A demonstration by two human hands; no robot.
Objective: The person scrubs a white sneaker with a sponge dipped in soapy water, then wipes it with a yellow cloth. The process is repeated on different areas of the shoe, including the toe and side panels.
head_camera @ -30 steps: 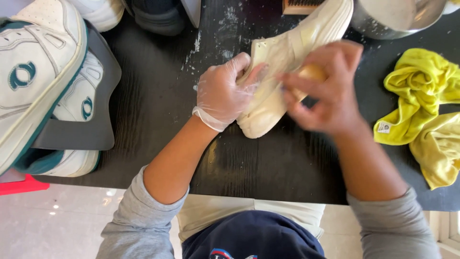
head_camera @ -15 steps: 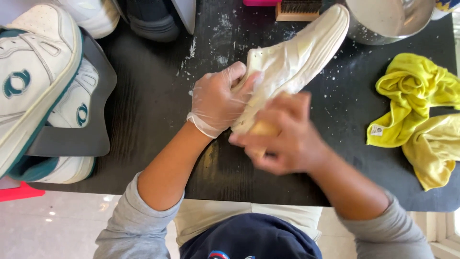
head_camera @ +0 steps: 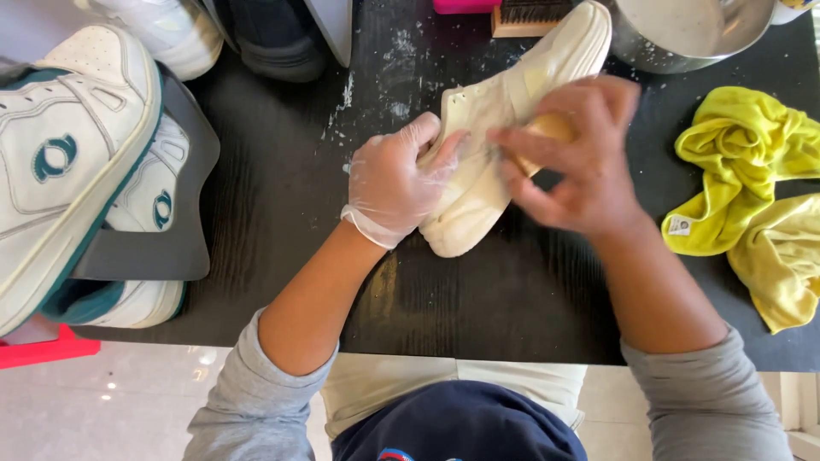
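Observation:
A cream sneaker lies diagonally on the black table, sole edge turned up. My left hand, in a thin clear glove, grips the shoe's toe end and holds it down. My right hand is bare and closed around a small wooden-handled brush, pressed against the shoe's side. Most of the brush is hidden under my fingers. White foam specks dot the table near the shoe.
A white and teal sneaker rests on a grey stand at left, a second one beneath it. Yellow cloths lie at right. A metal bowl, a wooden brush and dark shoes sit at the back.
My right hand slid down the shoe toward its toe half a second ago, then came back up to the middle of its side. My left hand kept its grip.

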